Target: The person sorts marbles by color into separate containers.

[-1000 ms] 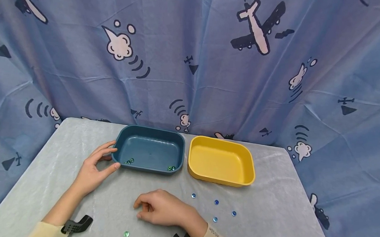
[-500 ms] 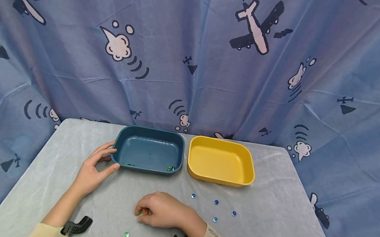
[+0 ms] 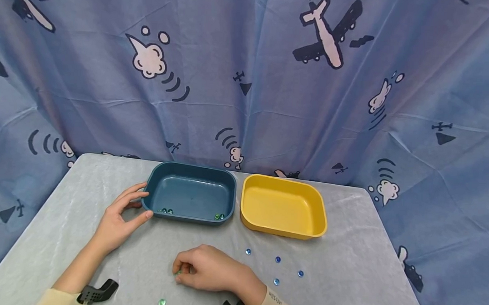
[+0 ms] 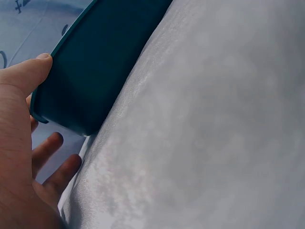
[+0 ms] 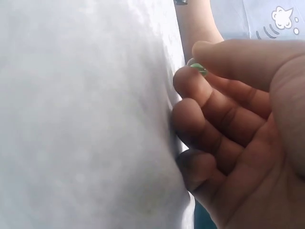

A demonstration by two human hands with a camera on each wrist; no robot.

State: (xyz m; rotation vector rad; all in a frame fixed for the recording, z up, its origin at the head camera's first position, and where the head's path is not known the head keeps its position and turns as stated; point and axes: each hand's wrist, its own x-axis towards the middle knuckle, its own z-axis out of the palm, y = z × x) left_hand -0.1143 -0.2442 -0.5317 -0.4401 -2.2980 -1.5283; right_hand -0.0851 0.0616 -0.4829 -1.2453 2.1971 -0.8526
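Observation:
In the head view my left hand (image 3: 118, 222) holds the near left corner of a dark teal plastic bin (image 3: 190, 219), with the thumb on its front rim and fingers along its left end. The left wrist view shows the thumb on the rim of the teal bin (image 4: 90, 71) and two other fingers off it. Several green glass beads (image 3: 165, 211) lie inside along the front wall. My right hand (image 3: 212, 267), low over the cloth in front of the bin, pinches a green glass bead (image 5: 198, 68) between thumb and fingertips. Another green glass bead (image 3: 162, 302) lies nearby.
A yellow bin (image 3: 282, 233) stands right of the teal one, a narrow gap between them. Several blue glass beads (image 3: 278, 259) are scattered on the grey cloth (image 3: 345, 284) in front of it. A blue patterned curtain (image 3: 206, 78) hangs behind the table.
My right hand has closed thumb and fingers on a green bead, first seen between them half a second ago, and shifted slightly. My left hand stays at the teal bin's corner.

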